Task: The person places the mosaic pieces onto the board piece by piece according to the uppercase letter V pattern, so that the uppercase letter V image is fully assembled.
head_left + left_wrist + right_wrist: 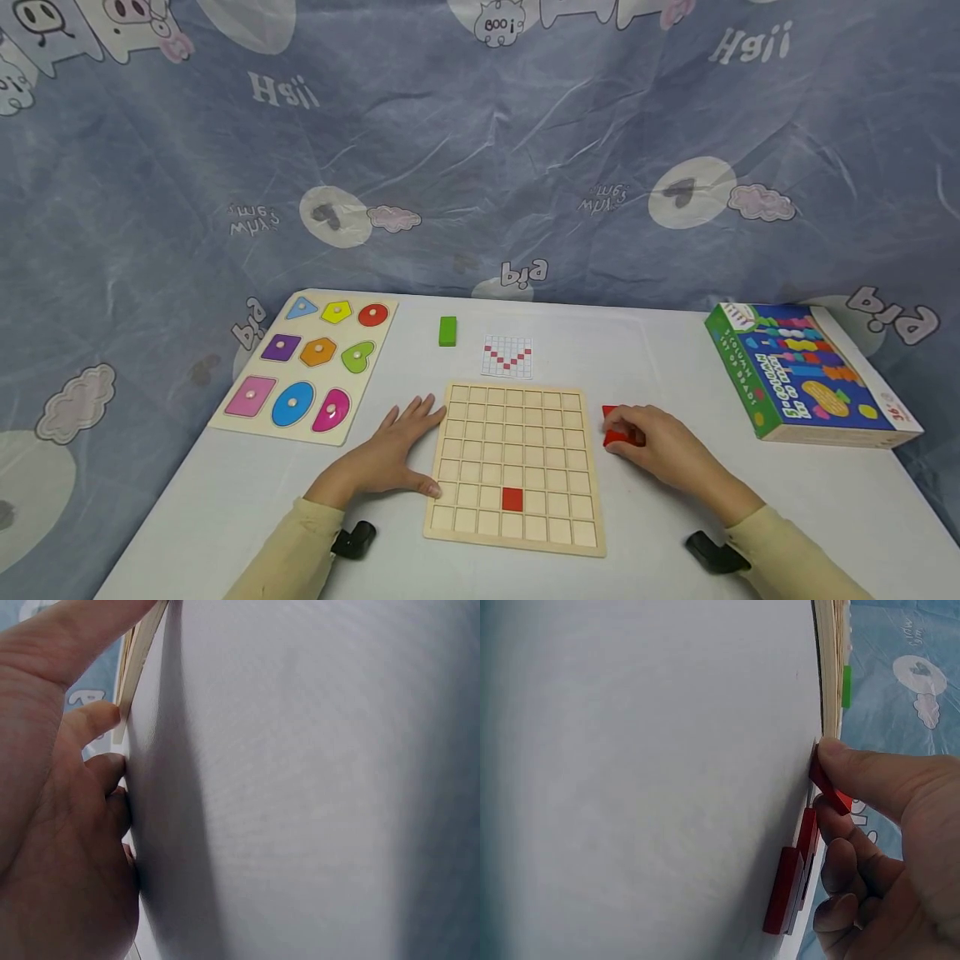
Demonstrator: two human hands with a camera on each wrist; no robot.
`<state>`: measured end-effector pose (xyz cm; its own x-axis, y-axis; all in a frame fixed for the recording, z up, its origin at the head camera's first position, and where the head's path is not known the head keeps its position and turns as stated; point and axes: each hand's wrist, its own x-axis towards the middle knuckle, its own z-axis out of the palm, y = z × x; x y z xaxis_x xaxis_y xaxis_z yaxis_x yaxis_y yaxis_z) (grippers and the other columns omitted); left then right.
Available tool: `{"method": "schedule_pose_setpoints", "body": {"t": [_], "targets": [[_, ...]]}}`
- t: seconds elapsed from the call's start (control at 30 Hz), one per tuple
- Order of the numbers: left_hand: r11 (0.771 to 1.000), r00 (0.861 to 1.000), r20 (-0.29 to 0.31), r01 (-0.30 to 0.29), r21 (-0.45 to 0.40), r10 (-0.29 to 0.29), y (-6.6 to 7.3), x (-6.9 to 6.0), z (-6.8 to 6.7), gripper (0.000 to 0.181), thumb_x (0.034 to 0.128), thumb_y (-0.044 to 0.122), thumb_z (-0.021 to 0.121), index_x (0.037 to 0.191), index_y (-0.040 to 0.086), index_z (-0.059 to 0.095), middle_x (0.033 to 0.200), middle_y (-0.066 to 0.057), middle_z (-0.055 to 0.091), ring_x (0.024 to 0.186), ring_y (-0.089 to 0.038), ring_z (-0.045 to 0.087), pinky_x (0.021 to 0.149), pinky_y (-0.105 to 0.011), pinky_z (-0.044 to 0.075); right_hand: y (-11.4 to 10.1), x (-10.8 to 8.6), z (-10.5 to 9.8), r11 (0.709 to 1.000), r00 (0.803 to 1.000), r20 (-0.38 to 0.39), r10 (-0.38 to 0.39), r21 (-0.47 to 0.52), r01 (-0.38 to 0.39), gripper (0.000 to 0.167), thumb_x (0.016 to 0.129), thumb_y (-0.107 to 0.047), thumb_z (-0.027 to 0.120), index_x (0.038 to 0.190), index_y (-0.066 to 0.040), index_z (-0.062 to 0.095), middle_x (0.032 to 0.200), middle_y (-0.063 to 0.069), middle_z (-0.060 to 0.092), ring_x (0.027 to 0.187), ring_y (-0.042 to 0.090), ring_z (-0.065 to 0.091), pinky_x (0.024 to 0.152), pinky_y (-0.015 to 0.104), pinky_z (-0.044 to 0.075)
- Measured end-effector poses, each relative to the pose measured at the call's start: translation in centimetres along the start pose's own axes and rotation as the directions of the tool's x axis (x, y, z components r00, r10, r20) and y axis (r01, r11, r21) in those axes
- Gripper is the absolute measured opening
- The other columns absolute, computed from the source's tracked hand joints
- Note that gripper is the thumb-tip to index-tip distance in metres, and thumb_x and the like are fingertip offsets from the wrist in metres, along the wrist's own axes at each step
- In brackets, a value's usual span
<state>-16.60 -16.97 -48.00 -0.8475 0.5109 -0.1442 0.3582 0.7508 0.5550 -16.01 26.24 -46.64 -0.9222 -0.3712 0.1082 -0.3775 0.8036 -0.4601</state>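
A wooden grid board (513,452) lies on the white table, with one red square tile (512,499) in a lower cell. My left hand (390,457) rests along the board's left edge, fingers spread and thumb touching the frame. To the right of the board, my right hand (667,446) pinches a red tile (829,784) between thumb and index finger; the tile is tilted. Below it in the right wrist view, more red tiles (784,891) lie on the table, partly overlapping in sight. The hand hides some of them in the head view.
Behind the board lie a small card with a red V pattern (507,357) and a green block (447,331). A shape puzzle board (352,329) is at the left, and a colourful box (813,375) at the right. A patterned blue cloth (480,167) hangs behind the table.
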Motion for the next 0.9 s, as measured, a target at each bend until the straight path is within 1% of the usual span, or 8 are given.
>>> {"method": "schedule_pose_setpoints", "body": {"t": [0.2,0.33,0.47,0.7,0.8,0.9], "targets": [[1.000,1.000,0.001,0.002,-0.004,-0.002,-0.06,0.04,0.04,0.119,0.0634,0.054,0.092,0.161,0.017,0.033,0.170,-0.009,0.016,0.157,-0.029,0.006,0.126,-0.051,0.000,0.01,-0.02,0.04,1.000,1.000,0.003,-0.004,0.009,0.004,0.020,0.088,-0.025,0.082,0.101,-0.025,0.068,0.074,-0.015,0.051,0.068,0.006,0.044,0.060,0.024,0.039],[1.000,1.000,0.001,0.004,-0.007,-0.004,-0.05,0.03,0.03,0.119,0.0636,0.053,0.092,0.161,0.017,0.033,0.170,-0.008,0.016,0.157,-0.029,0.005,0.126,-0.051,0.000,-0.08,-0.07,0.12,0.999,1.000,0.002,-0.020,0.047,0.020,0.019,0.088,-0.024,0.081,0.101,-0.024,0.067,0.074,-0.015,0.052,0.066,0.003,0.045,0.058,0.022,0.040],[1.000,1.000,-0.001,0.004,-0.007,-0.004,0.03,0.00,-0.02,0.120,0.0634,0.053,0.093,0.161,0.017,0.033,0.170,-0.009,0.016,0.157,-0.029,0.005,0.126,-0.052,0.000,-0.20,-0.14,0.17,0.996,0.999,0.000,-0.037,0.083,0.037,0.018,0.089,-0.020,0.080,0.102,-0.023,0.067,0.074,-0.014,0.051,0.063,0.002,0.045,0.056,0.021,0.040],[1.000,1.000,0.001,0.011,0.001,-0.011,0.07,0.04,-0.04,0.120,0.0633,0.053,0.093,0.161,0.017,0.033,0.170,-0.008,0.016,0.157,-0.029,0.006,0.126,-0.052,0.000,-0.28,-0.10,0.14,0.996,1.000,-0.008,-0.027,0.085,0.028,0.022,0.090,-0.008,0.077,0.107,-0.020,0.069,0.076,-0.014,0.053,0.063,0.003,0.044,0.056,0.022,0.040],[1.000,1.000,0.001,0.014,0.006,-0.014,0.05,0.08,-0.03,0.120,0.0632,0.053,0.093,0.161,0.017,0.033,0.170,-0.008,0.017,0.157,-0.029,0.006,0.126,-0.052,0.001,-0.32,-0.08,0.10,0.996,1.000,-0.011,-0.020,0.084,0.021,0.020,0.091,-0.008,0.076,0.106,-0.019,0.070,0.077,-0.014,0.053,0.064,0.002,0.045,0.056,0.022,0.041],[1.000,1.000,0.003,0.013,0.008,-0.013,0.00,0.09,0.00,0.120,0.0633,0.054,0.092,0.161,0.017,0.033,0.170,-0.008,0.017,0.157,-0.029,0.006,0.126,-0.052,0.001,-0.35,-0.06,0.09,0.996,1.000,-0.019,-0.021,0.090,0.023,0.018,0.091,-0.009,0.076,0.104,-0.020,0.070,0.077,-0.014,0.054,0.063,0.002,0.045,0.056,0.021,0.041]]}}
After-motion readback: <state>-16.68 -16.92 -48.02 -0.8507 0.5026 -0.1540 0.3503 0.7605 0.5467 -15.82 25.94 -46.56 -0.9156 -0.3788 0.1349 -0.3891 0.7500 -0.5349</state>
